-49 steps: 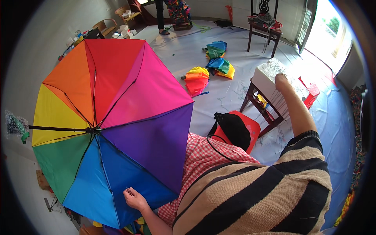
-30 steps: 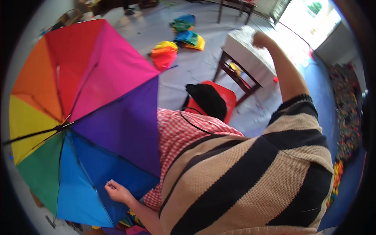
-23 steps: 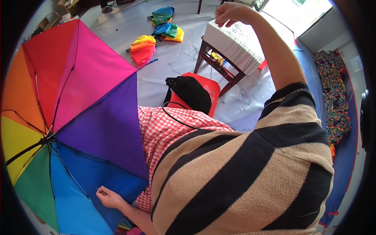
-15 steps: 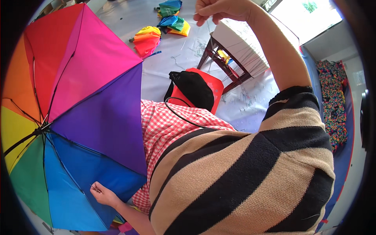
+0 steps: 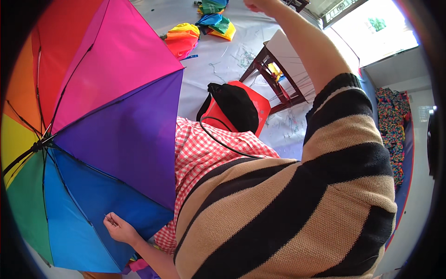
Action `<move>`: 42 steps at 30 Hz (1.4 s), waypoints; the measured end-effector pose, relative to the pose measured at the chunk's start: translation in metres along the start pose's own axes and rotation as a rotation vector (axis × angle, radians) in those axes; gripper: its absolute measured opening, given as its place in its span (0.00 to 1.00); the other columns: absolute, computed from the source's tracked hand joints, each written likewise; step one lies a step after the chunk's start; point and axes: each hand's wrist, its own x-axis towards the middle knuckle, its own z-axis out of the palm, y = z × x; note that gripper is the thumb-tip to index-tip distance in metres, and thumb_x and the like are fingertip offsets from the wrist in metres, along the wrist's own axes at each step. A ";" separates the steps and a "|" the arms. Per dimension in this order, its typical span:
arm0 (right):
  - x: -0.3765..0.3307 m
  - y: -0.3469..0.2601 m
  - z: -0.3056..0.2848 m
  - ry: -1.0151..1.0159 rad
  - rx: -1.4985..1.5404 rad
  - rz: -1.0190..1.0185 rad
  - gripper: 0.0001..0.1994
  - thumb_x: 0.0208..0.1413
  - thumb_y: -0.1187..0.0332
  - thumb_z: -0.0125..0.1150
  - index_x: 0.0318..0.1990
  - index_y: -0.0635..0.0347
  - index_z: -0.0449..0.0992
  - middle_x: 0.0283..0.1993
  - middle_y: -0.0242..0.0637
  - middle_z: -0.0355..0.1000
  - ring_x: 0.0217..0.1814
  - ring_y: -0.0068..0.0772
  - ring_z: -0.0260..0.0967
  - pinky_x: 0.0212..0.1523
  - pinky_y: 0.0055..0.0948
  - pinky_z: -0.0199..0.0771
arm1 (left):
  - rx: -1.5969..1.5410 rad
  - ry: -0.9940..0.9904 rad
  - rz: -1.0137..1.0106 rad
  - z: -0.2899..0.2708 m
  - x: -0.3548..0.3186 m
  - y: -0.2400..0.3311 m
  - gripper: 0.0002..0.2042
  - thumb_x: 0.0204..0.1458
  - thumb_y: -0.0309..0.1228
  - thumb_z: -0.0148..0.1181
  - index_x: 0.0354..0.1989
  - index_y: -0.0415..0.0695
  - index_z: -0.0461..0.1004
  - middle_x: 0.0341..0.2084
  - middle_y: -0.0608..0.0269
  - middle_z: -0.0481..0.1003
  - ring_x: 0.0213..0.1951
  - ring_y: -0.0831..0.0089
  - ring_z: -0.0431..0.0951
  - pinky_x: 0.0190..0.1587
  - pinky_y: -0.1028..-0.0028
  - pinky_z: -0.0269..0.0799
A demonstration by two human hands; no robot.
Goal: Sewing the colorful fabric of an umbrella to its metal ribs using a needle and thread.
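A large open rainbow umbrella (image 5: 134, 125) fills the left side, its inside facing me with the dark ribs and shaft (image 5: 29, 151) showing. My left hand (image 5: 119, 229) is in front of its blue panel, fingertips pinched together. Something thin seems to stick out at the tips, too small to name. My right arm is raised high, and my right hand (image 5: 261, 5) is partly cut off by the upper edge. Its visible fingers look curled; what they hold, if anything, is hidden.
Folded colourful umbrellas (image 5: 183, 41) lie on the pale floor, with thread scraps about. A black bag (image 5: 236, 108) rests on a red stool (image 5: 262, 104). Beyond stands a dark wooden stool with a white top (image 5: 290, 53). Red checked cloth (image 5: 204, 144) covers my lap.
My right hand has risen toward the upper edge and partly left the view. My left hand keeps its pinch by the blue panel. The whole view has shifted slightly.
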 end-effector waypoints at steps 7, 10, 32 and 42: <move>0.053 -0.050 -0.031 0.069 1.043 -0.168 0.04 0.49 0.73 0.65 0.28 0.62 0.77 0.27 0.38 0.73 0.26 0.31 0.71 0.28 0.31 0.76 | 0.061 0.012 0.030 0.004 -0.003 0.003 0.10 0.59 0.30 0.55 0.39 0.33 0.72 0.33 0.57 0.78 0.35 0.73 0.79 0.40 0.74 0.74; 0.065 -0.095 -0.029 0.068 0.943 -0.177 0.04 0.50 0.72 0.65 0.29 0.63 0.77 0.27 0.39 0.73 0.27 0.33 0.71 0.29 0.32 0.76 | 0.063 0.004 0.017 0.003 -0.005 0.006 0.09 0.59 0.28 0.55 0.38 0.33 0.72 0.32 0.55 0.77 0.34 0.70 0.79 0.39 0.73 0.75; 0.032 -0.192 -0.024 -0.571 1.703 -0.594 0.05 0.56 0.73 0.59 0.37 0.64 0.72 0.37 0.47 0.75 0.42 0.44 0.76 0.40 0.42 0.80 | 0.099 -0.051 -0.083 0.006 -0.006 0.015 0.09 0.60 0.30 0.54 0.38 0.33 0.72 0.33 0.57 0.78 0.35 0.74 0.78 0.40 0.76 0.74; -0.034 -0.214 -0.011 -0.463 1.541 -0.252 0.06 0.60 0.71 0.56 0.40 0.64 0.71 0.39 0.46 0.75 0.44 0.44 0.76 0.45 0.38 0.79 | -0.202 -0.004 -0.067 -0.010 0.020 0.036 0.08 0.60 0.28 0.53 0.40 0.35 0.71 0.27 0.67 0.68 0.28 0.81 0.67 0.32 0.80 0.65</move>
